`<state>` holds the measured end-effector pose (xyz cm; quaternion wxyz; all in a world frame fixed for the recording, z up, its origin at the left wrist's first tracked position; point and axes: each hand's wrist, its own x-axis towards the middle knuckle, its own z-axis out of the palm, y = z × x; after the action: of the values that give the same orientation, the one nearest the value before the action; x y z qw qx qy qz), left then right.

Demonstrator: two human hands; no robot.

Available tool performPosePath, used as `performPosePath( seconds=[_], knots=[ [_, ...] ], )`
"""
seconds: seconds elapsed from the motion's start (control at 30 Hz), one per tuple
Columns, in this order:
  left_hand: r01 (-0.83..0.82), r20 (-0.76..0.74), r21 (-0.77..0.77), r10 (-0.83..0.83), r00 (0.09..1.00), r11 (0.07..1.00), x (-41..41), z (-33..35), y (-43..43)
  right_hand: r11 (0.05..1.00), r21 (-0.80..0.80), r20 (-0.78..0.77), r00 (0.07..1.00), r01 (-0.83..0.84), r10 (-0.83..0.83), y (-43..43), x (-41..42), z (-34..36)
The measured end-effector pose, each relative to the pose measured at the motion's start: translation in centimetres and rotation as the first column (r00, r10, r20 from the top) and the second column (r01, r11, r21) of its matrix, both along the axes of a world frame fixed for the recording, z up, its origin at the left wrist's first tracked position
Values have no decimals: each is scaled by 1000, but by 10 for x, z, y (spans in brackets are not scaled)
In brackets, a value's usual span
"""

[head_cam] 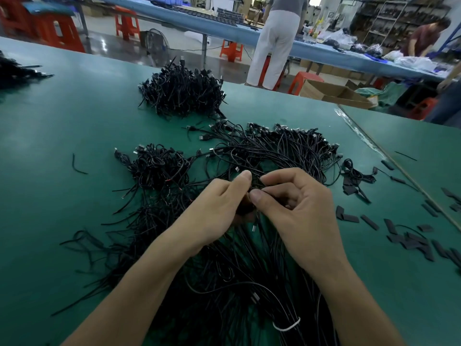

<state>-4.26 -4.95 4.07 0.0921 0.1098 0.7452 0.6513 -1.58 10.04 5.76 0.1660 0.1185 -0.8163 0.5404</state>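
Note:
My left hand (214,216) and my right hand (296,208) meet over a green table (74,126), both pinching the same thin black cable (254,187) between thumb and fingers. Under my wrists lies a big loose bundle of black cables (232,283), tied low down with a white band (287,326). A spread of cables with metal plugs (274,148) lies just beyond my hands. What my palms enclose is hidden.
A coiled cable heap (182,92) sits at the far middle, a smaller heap (157,168) to the left. Short black sleeve pieces (411,240) are scattered at the right. A person in white trousers (277,43) stands behind the table; red stools (127,23) and a cardboard box (334,93) stand beyond.

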Motion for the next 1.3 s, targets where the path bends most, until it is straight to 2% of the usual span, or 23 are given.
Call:
performPosePath(
  seconds=[0.1,0.13,0.2,0.27,0.33,0.37,0.4,0.5,0.57,0.67,0.77,0.93,1.17,1.3],
  knots=[
    [-145,-120,-59,137,983,988,-5,-2,-3,993,-119,201,979,10,14,8,-2,-5],
    [-197,-144,-42,189,971,980,-6,-2,-4,999,-50,287,958,-3,17,9,-2,-8],
    [-277,-172,22,277,945,961,-7,-1,-6,959,258,432,902,-114,-9,7,1,-17],
    [-286,-191,50,291,938,957,-7,-1,-5,811,511,525,850,-287,-30,-7,7,-30],
    [-279,-191,34,280,941,960,-5,-1,-2,620,671,531,847,-407,-18,-25,12,-45],
    [-286,-182,24,285,941,958,-4,0,-1,555,725,492,871,-408,-3,-33,13,-52],
    [-294,-173,23,293,940,956,-3,1,-1,529,764,430,903,-370,10,-38,14,-56],
    [-296,-146,110,310,939,949,-3,2,0,519,820,239,969,-240,70,-40,11,-61],
    [-292,-124,150,311,942,944,-4,1,-1,531,796,244,957,-288,154,-41,11,-65],
    [-286,-125,135,303,945,949,-7,-1,-3,474,799,298,928,-370,224,-48,14,-72],
    [-293,-124,140,310,943,946,-10,-2,-5,434,822,313,929,-370,198,-53,16,-77],
    [-273,-45,179,285,958,945,-9,0,-5,456,824,294,941,-337,164,-59,15,-75],
    [-317,-67,170,332,941,933,-8,5,-5,495,818,316,948,-292,38,-71,17,-75],
    [-306,-43,167,317,948,937,-8,3,-6,565,783,326,945,-261,-14,-71,19,-68]
  ],
)
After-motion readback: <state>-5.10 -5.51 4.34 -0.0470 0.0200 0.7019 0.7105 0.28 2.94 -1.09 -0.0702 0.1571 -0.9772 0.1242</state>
